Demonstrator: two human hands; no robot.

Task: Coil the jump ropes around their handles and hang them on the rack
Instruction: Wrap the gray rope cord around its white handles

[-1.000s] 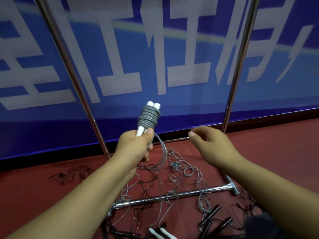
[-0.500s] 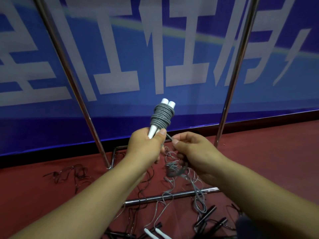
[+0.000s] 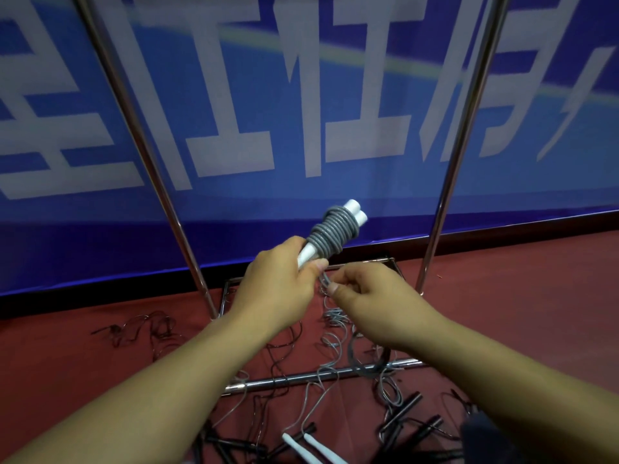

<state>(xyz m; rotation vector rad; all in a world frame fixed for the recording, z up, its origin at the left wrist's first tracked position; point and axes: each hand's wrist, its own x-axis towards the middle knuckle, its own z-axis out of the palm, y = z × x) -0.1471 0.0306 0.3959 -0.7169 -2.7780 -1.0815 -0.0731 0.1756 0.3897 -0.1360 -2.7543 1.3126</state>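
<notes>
Left hand [image 3: 278, 289] grips two smooth white plastic handles [image 3: 335, 229], held side by side and tilted up to the right. Grey cord [image 3: 330, 236], round and glossy, is wound round them in tight turns. Right hand [image 3: 371, 303] pinches the loose end of that cord between thumb and fingers, just beside the left thumb.

Rack [image 3: 462, 128]: two polished metal uprights and a tubular base frame on the floor [image 3: 536, 313].

Floor is dull red and matte. On it lie tangled loose ropes [image 3: 331, 333], grey and black, count unclear. Two more white handles [image 3: 311, 450] lie near the bottom edge, with several black handles [image 3: 405, 406] to their right.

Behind: blue banner [image 3: 234, 95], large white characters.
</notes>
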